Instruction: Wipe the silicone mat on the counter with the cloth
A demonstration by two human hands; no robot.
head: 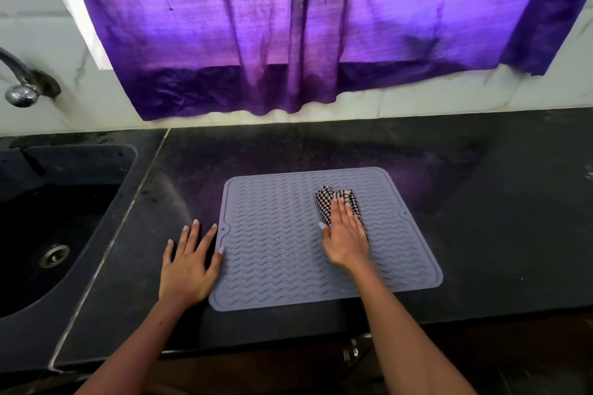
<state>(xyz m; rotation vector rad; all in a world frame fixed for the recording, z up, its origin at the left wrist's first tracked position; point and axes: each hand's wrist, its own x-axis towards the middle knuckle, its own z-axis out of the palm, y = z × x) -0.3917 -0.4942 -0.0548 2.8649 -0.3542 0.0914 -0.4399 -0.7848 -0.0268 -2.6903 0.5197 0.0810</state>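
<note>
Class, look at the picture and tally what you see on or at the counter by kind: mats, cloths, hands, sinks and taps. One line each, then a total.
Mats: 1, the grey silicone mat
Cloths: 1, the checked cloth
Hands: 2, the left hand and the right hand
Sinks: 1, the black sink
Taps: 1, the metal tap
Total: 6

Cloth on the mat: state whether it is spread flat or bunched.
Bunched. The checked cloth lies crumpled under the flat right hand, covering only a small patch of the mat.
</note>
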